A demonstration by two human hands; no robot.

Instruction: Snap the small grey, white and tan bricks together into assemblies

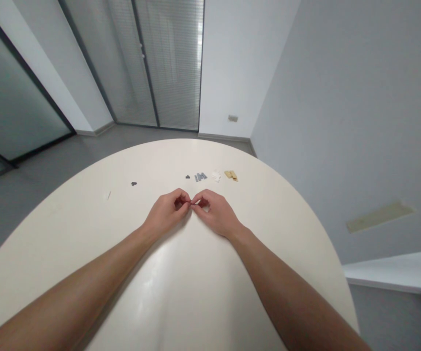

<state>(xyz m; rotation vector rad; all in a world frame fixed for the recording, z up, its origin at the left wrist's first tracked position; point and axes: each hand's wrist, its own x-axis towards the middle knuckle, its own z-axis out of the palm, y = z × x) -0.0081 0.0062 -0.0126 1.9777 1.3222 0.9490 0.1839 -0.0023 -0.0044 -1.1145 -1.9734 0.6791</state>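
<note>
The left hand (166,213) and right hand (216,213) had fingers (185,197) closed, pinching something tiny (192,202). Two dark chips (133,184) lay beyond the hands

No legible text, labels, numbers or signs in view

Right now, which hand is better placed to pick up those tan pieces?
Probably the right hand: the tan pieces lie ahead on its side of the table, farther from the left hand.
</note>
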